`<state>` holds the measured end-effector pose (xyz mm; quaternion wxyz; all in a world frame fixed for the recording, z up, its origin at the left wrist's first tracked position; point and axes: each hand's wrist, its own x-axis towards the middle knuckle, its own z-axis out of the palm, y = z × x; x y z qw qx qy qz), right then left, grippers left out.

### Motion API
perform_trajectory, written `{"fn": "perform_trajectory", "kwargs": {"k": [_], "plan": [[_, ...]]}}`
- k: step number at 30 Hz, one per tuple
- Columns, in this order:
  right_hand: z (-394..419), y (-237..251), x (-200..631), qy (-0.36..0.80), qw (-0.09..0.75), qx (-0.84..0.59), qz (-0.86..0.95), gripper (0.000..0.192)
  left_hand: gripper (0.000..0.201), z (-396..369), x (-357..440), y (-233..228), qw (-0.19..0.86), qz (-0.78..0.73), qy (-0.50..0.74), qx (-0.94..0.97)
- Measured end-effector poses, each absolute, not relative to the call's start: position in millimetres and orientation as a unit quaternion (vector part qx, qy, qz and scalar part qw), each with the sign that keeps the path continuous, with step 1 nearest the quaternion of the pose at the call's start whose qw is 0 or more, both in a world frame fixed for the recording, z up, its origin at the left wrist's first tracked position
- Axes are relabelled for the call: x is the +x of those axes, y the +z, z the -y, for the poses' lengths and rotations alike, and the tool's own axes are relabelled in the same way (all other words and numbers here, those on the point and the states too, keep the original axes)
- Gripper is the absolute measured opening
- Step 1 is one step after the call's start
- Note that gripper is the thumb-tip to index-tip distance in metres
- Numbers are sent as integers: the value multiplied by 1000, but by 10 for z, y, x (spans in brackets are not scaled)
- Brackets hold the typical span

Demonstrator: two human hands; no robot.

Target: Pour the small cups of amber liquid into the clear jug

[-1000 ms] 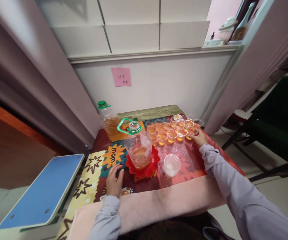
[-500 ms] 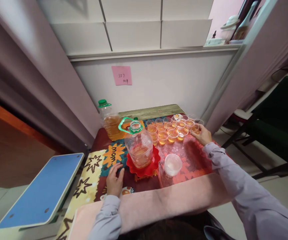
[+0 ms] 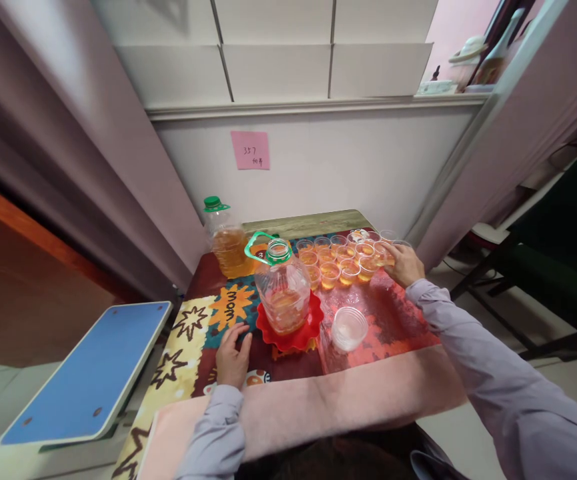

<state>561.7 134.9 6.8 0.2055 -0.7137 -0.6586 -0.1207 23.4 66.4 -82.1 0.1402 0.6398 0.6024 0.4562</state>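
Note:
My left hand [image 3: 233,357] lies on the patterned tablecloth with thumb and fingers apart, holding nothing. Beside it a large clear jug [image 3: 285,293] with a green handle ring stands uncapped on a red scalloped dish [image 3: 289,343], a little amber liquid in its bottom. My right hand [image 3: 404,265] reaches to the right end of the rows of clear plastic cups [image 3: 330,273], most of them with amber liquid. Its fingers close on a plastic cup [image 3: 383,255] there, which they partly hide. A stack of cups [image 3: 349,329] stands nearer me.
A second jug [image 3: 231,250] with a green cap and amber liquid stands at the back left. A pink towel [image 3: 328,407] covers the table's front edge. Left of the table is a blue board [image 3: 88,373]; a dark green chair [image 3: 558,233] stands at the right.
My right hand has moved slightly left with the cup, closer to the other cups. My left hand stays on the tablecloth. The whole view has shifted a little.

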Motion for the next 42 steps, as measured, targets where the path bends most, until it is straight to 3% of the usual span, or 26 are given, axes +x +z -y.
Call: {"fn": "perform_trajectory", "kwargs": {"k": [11, 17, 21, 24, 27, 32, 38, 42], "plan": [[-1409, 209, 5509, -156, 146, -667, 714, 62, 31, -663, 229, -822, 142, -604, 454, 640], [-1387, 340, 5355, -177, 135, -646, 730, 48, 31, -660, 236, -822, 142, -602, 457, 639], [-1157, 540, 5072, -116, 277, -669, 679, 49, 31, -653, 242, -825, 143, -605, 457, 636], [-752, 712, 4710, 26, 464, -629, 623, 72, 31, -647, 246, -825, 147, -607, 456, 635], [-275, 806, 4319, 145, 545, -533, 631, 76, 32, -644, 251, -823, 152, -607, 453, 635], [173, 649, 3938, 193, 513, -511, 663, 69, 33, -648, 256, -823, 156, -607, 452, 635], [212, 347, 3975, 84, 420, -522, 738, 74, 33, -649, 259, -828, 157, -605, 455, 634], [242, 260, 3968, 80, 411, -541, 729, 55, 33, -652, 258, -829, 156, -605, 456, 634]]}}
